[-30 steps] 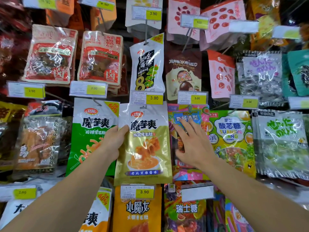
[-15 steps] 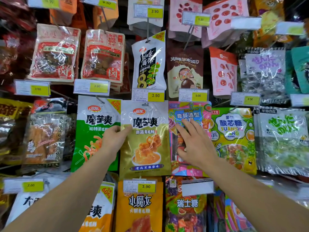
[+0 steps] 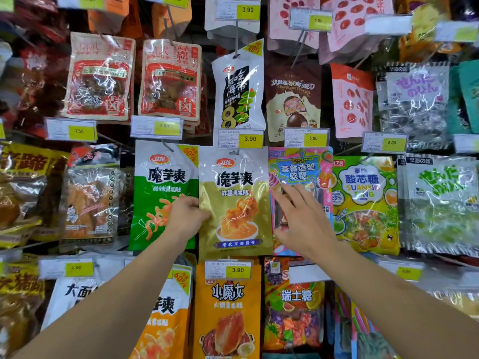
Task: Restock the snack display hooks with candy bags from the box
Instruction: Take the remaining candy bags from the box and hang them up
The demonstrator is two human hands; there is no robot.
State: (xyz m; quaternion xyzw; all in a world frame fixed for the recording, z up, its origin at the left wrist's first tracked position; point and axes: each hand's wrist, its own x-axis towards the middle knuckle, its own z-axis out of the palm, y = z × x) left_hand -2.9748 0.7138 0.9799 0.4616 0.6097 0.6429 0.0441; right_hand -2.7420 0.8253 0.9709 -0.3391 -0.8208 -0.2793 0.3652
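Here, a gold-and-white snack bag (image 3: 234,203) is seen hanging flat at the centre of the display, its top hole at a hook just under a 3.90 price tag (image 3: 239,138). Its left edge is gripped by the left hand (image 3: 185,216), whose fingers are curled behind the bag's edge while the thumb lies on its front. To the right of the gold bag, the right hand (image 3: 302,218) is held with its fingers straight and spread, the fingertips laid on a pink-and-blue candy bag (image 3: 302,174) that hangs touching the gold bag's right side; nothing is clamped by this hand.

Just left of the gold bag, a green-and-white bag (image 3: 163,193) of the same brand is hung, partly covered by the left hand. Further right of the gold bag, beyond the candy bag, a green-and-yellow candy bag (image 3: 365,203) is displayed, and past that a clear bag with green lettering (image 3: 440,203). Directly above the gold bag, a white seaweed-snack bag (image 3: 239,89) is hung tilted, with a brown chocolate bag (image 3: 294,97) to its right and two red-framed clear packs (image 3: 99,76) (image 3: 169,81) to its left. Below the gold bag, an orange bag (image 3: 228,312) is seen under another 3.90 tag (image 3: 229,270), with a bag of mixed sweets (image 3: 294,307) beside it on the right. Both forearms are extended upward from the bottom edge toward the gold bag.
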